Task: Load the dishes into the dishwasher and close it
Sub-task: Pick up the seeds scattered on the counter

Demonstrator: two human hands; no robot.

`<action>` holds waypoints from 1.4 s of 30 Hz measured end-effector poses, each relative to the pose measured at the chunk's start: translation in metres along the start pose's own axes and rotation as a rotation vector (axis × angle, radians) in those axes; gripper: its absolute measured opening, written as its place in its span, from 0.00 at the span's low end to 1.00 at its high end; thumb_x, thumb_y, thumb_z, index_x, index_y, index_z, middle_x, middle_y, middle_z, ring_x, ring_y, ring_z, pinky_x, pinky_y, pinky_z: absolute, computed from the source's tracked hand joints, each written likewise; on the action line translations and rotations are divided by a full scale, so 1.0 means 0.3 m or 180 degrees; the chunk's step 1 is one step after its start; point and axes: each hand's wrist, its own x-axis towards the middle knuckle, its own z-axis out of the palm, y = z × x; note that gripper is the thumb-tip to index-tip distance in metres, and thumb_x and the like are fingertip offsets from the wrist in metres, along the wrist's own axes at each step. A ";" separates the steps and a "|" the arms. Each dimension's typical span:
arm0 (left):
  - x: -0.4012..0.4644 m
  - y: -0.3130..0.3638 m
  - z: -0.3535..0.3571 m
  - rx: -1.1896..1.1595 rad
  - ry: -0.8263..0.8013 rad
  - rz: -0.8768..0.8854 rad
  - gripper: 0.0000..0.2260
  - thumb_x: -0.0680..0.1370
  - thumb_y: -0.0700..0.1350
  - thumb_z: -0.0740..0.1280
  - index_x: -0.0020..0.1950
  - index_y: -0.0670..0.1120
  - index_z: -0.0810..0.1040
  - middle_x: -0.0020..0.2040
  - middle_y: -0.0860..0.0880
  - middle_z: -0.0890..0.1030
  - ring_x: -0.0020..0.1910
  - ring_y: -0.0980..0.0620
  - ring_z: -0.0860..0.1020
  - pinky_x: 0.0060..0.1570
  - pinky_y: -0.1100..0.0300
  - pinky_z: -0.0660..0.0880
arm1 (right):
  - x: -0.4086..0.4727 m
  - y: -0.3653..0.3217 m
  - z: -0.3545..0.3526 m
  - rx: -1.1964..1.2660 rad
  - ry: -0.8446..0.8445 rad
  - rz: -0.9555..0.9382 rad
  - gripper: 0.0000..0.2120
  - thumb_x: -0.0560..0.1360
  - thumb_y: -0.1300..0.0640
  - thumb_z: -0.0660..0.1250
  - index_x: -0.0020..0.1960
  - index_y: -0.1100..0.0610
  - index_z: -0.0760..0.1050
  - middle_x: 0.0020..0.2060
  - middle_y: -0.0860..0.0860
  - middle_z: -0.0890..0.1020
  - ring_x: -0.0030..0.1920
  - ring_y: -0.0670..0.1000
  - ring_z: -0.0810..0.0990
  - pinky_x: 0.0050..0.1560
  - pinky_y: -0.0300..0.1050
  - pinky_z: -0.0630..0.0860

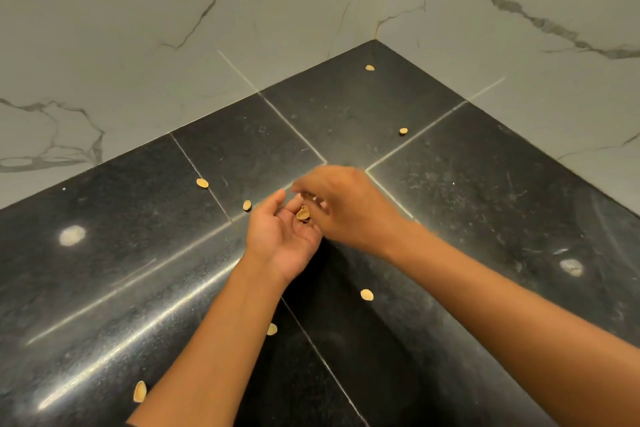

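Note:
No dish and no dishwasher is in view. My left hand (277, 236) is turned palm up over a black stone counter (121, 253), loosely cupped, with a tan pistachio shell (303, 214) lying in the palm. My right hand (346, 208) hovers just above and to the right of that palm. Its fingers point down and are gathered together, blurred by motion, and they seem to pinch another small shell (309, 196).
Several loose shells lie scattered on the counter, among them ones at the far corner (370, 68), left of my hands (202, 183) and near my forearms (366, 295). White marble walls (138, 28) meet behind the counter's corner.

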 end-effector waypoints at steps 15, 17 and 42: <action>0.024 0.015 -0.030 -0.0109 -0.0435 0.0022 0.23 0.86 0.47 0.55 0.72 0.29 0.69 0.68 0.30 0.77 0.66 0.31 0.78 0.72 0.42 0.71 | 0.090 0.541 -0.159 -0.1390 -0.0015 0.1504 0.16 0.71 0.70 0.64 0.56 0.61 0.83 0.53 0.59 0.84 0.57 0.63 0.80 0.56 0.56 0.78; 0.020 0.024 -0.034 -0.0089 -0.0437 0.0024 0.23 0.86 0.47 0.55 0.72 0.29 0.70 0.68 0.30 0.77 0.66 0.31 0.78 0.72 0.42 0.71 | 0.096 0.586 -0.170 -0.1352 -0.0077 0.1515 0.19 0.72 0.70 0.65 0.59 0.58 0.84 0.55 0.57 0.85 0.59 0.61 0.81 0.58 0.56 0.79; 0.091 0.006 0.092 0.0062 -0.0363 0.0088 0.19 0.86 0.49 0.56 0.61 0.34 0.76 0.45 0.39 0.83 0.39 0.44 0.85 0.40 0.55 0.83 | 0.038 0.095 -0.086 -0.0086 0.0069 -0.0339 0.09 0.75 0.63 0.70 0.53 0.57 0.86 0.46 0.50 0.84 0.47 0.51 0.82 0.49 0.49 0.78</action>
